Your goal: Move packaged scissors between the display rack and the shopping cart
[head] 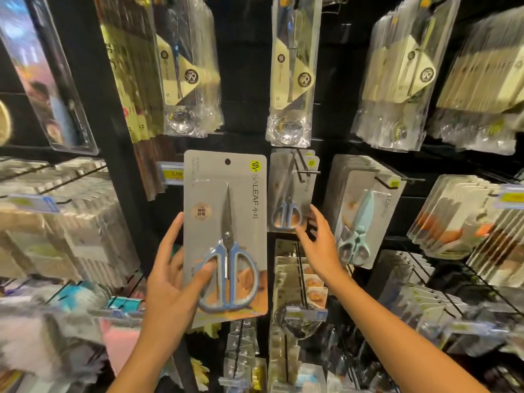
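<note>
- Two hands are up at the rack: the left hand (170, 282) grasps a scissors pack (225, 236), thumb laid across the blue handles on the front and the fingers (173, 236) curled round its left edge.
- Right hand (319, 245) is released, fingers (304, 236) spread and holding nothing, their tips touching or just short of the lower edge of a second pack (289, 194); which, I cannot tell.
- Held pack is upright, clear of any hook, its hanging hole empty, just left of the second pack, which hangs on a hook (307, 172).
- Judged from this, one pack is off the rack (243, 80) and a second is about to be handled.
- No cart shows, so carrying packs to it appears left to do.
</note>
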